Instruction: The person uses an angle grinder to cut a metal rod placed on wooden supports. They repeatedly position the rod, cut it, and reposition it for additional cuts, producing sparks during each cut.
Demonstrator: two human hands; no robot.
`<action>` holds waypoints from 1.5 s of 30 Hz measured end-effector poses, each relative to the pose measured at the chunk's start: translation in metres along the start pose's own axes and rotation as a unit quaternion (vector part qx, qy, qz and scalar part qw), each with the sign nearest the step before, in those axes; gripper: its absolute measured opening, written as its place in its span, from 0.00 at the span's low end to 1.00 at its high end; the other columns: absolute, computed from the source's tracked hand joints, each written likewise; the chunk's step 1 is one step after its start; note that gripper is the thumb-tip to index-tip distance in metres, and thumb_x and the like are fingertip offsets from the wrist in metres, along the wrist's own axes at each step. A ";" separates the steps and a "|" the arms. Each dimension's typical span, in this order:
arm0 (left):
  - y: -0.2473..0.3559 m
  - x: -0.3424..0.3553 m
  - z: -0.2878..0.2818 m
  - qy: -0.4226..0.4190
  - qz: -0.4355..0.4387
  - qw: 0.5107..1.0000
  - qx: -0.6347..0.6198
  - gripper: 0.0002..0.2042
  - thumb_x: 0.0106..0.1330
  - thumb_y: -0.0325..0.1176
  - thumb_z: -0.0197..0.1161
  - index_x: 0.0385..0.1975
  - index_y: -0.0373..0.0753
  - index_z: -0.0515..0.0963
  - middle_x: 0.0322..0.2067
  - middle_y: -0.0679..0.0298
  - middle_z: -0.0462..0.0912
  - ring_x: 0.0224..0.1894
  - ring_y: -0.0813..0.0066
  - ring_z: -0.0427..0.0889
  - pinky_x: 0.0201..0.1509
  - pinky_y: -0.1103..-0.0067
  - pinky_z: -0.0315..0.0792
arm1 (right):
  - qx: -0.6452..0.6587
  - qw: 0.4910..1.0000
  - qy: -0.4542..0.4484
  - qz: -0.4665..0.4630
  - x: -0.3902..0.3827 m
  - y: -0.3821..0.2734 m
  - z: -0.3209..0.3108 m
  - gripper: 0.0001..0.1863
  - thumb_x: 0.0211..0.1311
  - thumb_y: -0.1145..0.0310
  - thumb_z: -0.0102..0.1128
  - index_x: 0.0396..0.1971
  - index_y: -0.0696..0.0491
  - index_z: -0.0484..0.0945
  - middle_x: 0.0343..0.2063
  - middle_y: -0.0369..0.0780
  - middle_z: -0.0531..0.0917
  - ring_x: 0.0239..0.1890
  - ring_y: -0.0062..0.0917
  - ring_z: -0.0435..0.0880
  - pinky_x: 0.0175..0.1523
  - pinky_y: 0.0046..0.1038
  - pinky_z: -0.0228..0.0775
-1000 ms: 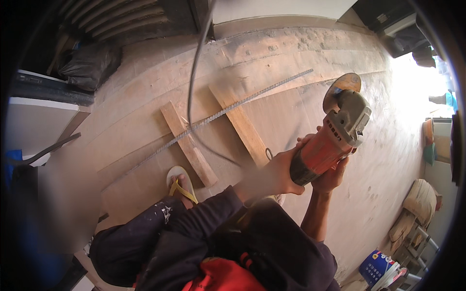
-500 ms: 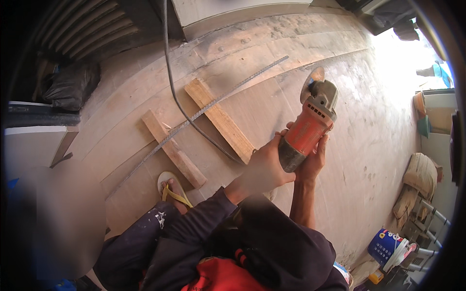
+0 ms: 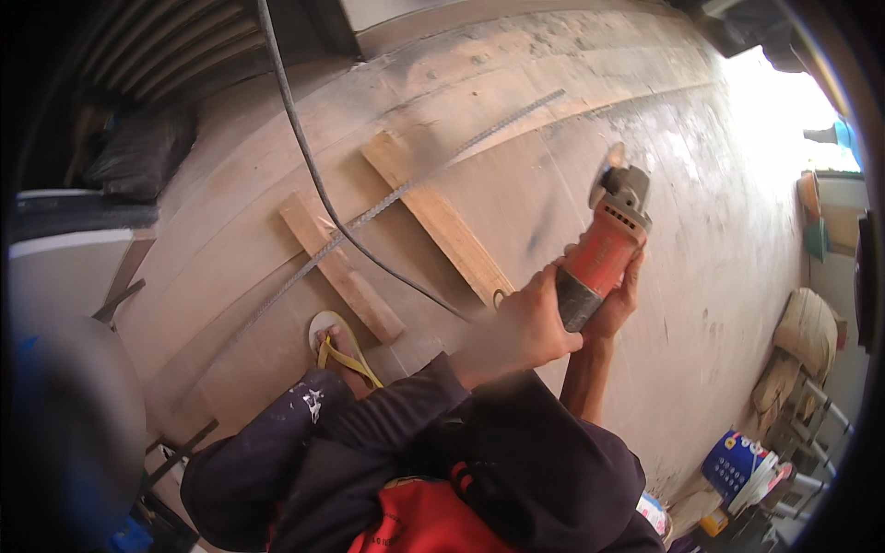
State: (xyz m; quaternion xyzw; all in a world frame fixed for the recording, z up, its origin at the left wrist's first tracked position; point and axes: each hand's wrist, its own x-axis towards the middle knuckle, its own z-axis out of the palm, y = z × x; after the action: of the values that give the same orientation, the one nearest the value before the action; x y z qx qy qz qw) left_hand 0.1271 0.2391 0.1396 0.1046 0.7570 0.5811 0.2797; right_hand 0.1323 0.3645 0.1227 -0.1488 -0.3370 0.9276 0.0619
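Note:
Both my hands grip a red and black angle grinder (image 3: 601,260), lifted above the floor with its disc (image 3: 605,177) end pointing away from me. My left hand (image 3: 539,321) is wrapped round the near left side of the body. On the right side of the casing, my right hand (image 3: 623,300) is closed, its palm partly hidden by the tool. To the left, a ribbed steel bar (image 3: 373,210) lies crosswise over a longer wooden block (image 3: 441,230) and a shorter wooden block (image 3: 343,269). The disc is apart from the bar.
A black cable (image 3: 309,166) hangs across the bar toward my left wrist. My foot in a yellow-strapped flip-flop (image 3: 334,348) is near the shorter block. At right stand a blue and white bucket (image 3: 737,468), a ladder (image 3: 816,426) and a filled sack (image 3: 807,324). A dark bag (image 3: 147,157) sits at left.
The whole view has shifted slightly, with the blocks and bar now a little further right. The grinder, still in both hands, also appears further right, and the upper cable has swung left.

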 end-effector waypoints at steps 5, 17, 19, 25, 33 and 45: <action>-0.003 0.003 -0.015 -0.014 0.018 0.999 -0.042 0.37 0.42 0.33 0.71 0.54 0.26 0.62 0.44 0.42 0.77 0.50 0.49 0.78 0.54 0.67 0.72 | 0.012 0.999 0.016 0.047 -0.004 0.007 -0.011 0.38 0.69 0.38 0.31 0.59 0.59 0.62 0.48 0.52 0.76 0.46 0.42 0.80 0.53 0.42 0.74; -0.003 0.004 -0.008 -0.045 -0.002 0.999 0.002 0.42 0.44 0.32 0.69 0.59 0.23 0.56 0.51 0.38 0.72 0.55 0.46 0.74 0.59 0.66 0.68 | 0.067 0.996 0.031 0.056 -0.005 0.006 -0.014 0.33 0.70 0.43 0.36 0.55 0.61 0.65 0.43 0.51 0.79 0.44 0.38 0.82 0.49 0.39 0.76; 0.005 0.003 -0.002 -0.041 -0.019 0.999 0.020 0.42 0.45 0.32 0.69 0.60 0.23 0.54 0.52 0.36 0.70 0.56 0.44 0.73 0.60 0.65 0.68 | 0.089 0.994 0.045 0.047 -0.005 0.004 -0.017 0.33 0.70 0.43 0.37 0.54 0.61 0.66 0.42 0.51 0.79 0.42 0.38 0.82 0.47 0.39 0.76; 0.007 0.001 0.015 -0.025 -0.006 0.995 0.101 0.43 0.45 0.34 0.68 0.59 0.23 0.51 0.48 0.36 0.70 0.45 0.39 0.77 0.49 0.58 0.73 | 0.081 0.996 0.003 0.042 -0.003 -0.003 -0.033 0.34 0.70 0.43 0.35 0.55 0.62 0.65 0.42 0.48 0.77 0.41 0.38 0.80 0.49 0.40 0.74; -0.014 0.003 0.023 -0.037 0.002 0.998 0.047 0.40 0.46 0.33 0.67 0.57 0.19 0.55 0.50 0.30 0.69 0.53 0.36 0.72 0.57 0.61 0.70 | 0.051 0.997 0.059 0.020 -0.005 -0.001 -0.038 0.36 0.69 0.40 0.36 0.56 0.60 0.64 0.42 0.47 0.76 0.40 0.37 0.79 0.51 0.45 0.73; -0.029 0.011 -0.010 -0.086 0.048 0.993 -0.058 0.44 0.45 0.38 0.71 0.60 0.25 0.54 0.39 0.37 0.79 0.46 0.44 0.80 0.51 0.65 0.74 | -0.131 0.990 -0.057 0.023 -0.019 0.031 -0.033 0.48 0.45 0.46 0.65 0.59 0.65 0.60 0.50 0.55 0.75 0.50 0.39 0.78 0.59 0.37 0.69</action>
State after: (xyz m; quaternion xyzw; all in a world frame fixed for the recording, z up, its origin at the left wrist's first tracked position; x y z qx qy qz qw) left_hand 0.1171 0.2272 0.1112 0.1744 0.6889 0.6260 0.3212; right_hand 0.1600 0.3566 0.0832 -0.1108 -0.4549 0.8836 0.0010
